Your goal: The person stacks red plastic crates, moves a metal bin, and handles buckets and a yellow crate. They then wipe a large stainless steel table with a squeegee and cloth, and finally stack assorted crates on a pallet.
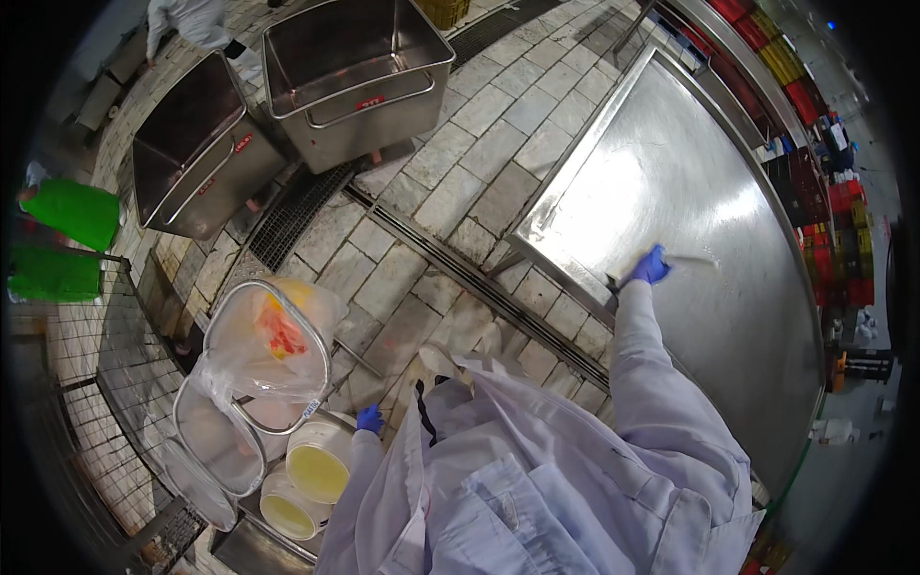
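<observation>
My right hand [651, 265], in a blue glove, is closed at the near left part of a stainless steel table [728, 278]. A thin pale strip [695, 261] runs from its fingers to the right, low over the metal; it looks like a blade or scraper, but the exact kind is unclear. My left hand [369, 418], also gloved in blue, hangs low at my left side with its fingers curled and nothing visible in them. Beside it stand a white bucket [333, 439] and a lower white bucket [269, 500], both yellowish inside.
Hoop stands with clear plastic bags [225, 369] are at my left; one bag holds red and yellow material. Two steel tub carts [359, 120] stand ahead left. A drain channel [450, 261] crosses the tiled floor. Another person [196, 24] is at the far left. Stacked crates [848, 240] line the right.
</observation>
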Demonstrator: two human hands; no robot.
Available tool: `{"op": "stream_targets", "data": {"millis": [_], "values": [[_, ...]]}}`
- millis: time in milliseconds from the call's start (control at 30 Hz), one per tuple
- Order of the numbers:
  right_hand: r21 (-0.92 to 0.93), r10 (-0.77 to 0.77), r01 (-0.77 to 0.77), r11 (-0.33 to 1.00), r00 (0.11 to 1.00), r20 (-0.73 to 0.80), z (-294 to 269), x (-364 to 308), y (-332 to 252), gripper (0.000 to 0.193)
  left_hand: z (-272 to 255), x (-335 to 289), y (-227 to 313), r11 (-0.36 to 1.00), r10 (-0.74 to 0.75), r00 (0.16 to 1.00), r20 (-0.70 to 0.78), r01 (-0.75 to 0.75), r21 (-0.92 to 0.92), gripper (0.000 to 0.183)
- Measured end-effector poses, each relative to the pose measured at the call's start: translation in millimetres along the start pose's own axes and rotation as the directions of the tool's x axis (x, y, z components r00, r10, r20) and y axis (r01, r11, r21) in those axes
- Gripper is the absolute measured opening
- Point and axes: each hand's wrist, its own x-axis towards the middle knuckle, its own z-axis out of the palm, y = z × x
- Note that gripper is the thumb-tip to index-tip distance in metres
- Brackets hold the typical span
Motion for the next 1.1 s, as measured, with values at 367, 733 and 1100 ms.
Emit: {"op": "stream_targets", "data": {"millis": [367, 733, 1100], "values": [[0.219, 0.098, -0.138, 0.966, 0.978, 0.181, 136, -141, -92, 0.017, 4, 64, 26, 0.85, 0.294, 0.934, 0.202, -0.353, 0.391, 0.031], [-0.176, -0.028, 0.162, 0.971, 0.807, 0.59, 163, -184, -140, 0.036, 11, 117, 153, 0.717, 0.4, 0.844, 0.357, -0.531, 0.452, 0.027], [0.077, 0.143, -0.122, 0.99, 0.768, -0.624, -84, 68, -18, 0.032, 37, 224, 162, 0.906, 0.255, 0.904, 0.344, -0.347, 0.241, 0.028]]}}
